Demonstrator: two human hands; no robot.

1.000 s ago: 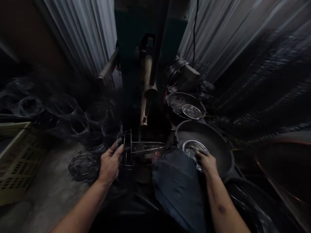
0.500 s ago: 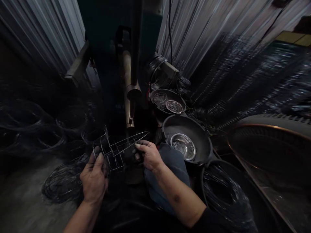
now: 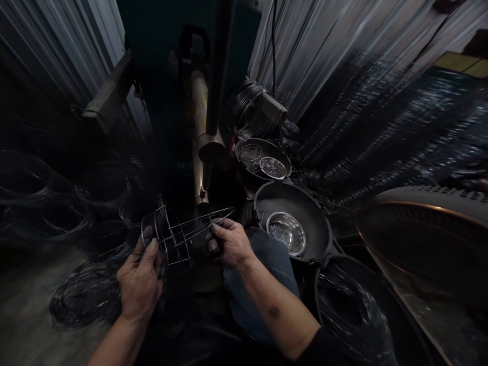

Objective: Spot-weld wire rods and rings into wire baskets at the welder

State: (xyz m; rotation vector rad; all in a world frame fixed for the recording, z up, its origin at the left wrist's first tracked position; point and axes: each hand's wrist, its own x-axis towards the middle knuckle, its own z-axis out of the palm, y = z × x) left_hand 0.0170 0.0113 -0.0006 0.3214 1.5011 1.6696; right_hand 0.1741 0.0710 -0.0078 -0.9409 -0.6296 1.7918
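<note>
A small frame of bent metal wire, with rings at its left end and long wires running to a pointed loop on the right, is held across the space in front of me. My left hand grips its ringed end between thumb and fingers. Near the looped end, my right hand pinches the wire; whether a small separate piece is also in those fingers cannot be made out. Just beyond the frame stands the machine's metal rod, whose lower tip is close above the wires.
Right of my knee, a dark pan holds a steel bowl of small metal bits. Behind it another pan contains a bowl and wire pieces. Coiled wire lies on the floor at left; more wire coils sit at right.
Both hands and the wire frame have shifted slightly left in view, the left hand more. The surroundings shift a little as my head moves. Both grips stay the same.
</note>
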